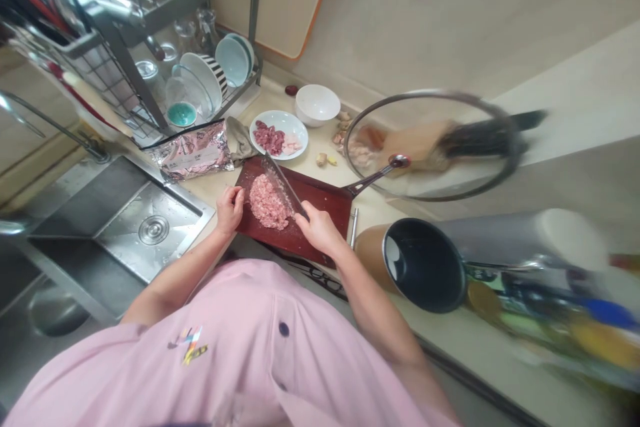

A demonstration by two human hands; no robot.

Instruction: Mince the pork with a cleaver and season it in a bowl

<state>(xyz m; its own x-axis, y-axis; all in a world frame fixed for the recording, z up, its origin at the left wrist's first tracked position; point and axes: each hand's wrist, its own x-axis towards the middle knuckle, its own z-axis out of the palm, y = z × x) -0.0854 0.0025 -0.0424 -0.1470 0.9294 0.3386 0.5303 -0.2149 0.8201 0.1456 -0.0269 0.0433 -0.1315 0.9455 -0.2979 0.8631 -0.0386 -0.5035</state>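
From my distant place, I see through the head camera a heap of minced meat (267,207), pale pink, moist and grainy, spread in a rough oval on the left half of a cutting board (327,203). This board is flat, rectangular and dark red-brown, with small crumbs on its surface. The cleaver (285,187) has a wide metal blade, smeared with meat bits, and it stands slantwise at the right side of the heap, touching it. The right hand (319,230) is closed around the handle end of the cleaver, with the fingers wrapped together, so the handle is mostly hidden from me. The left hand (231,209) is curled into a loose fist at the left edge of the board; I cannot tell whether its fingers pinch the edge or only rest there. Behind the board, a smooth white plate (294,124) carries darker red pieces of meat (269,139) and some paler ones. To the right, the round glass lid (435,95) partly covers my view of the counter, and the bottles (555,307) near the right edge are too blurred to distinguish.
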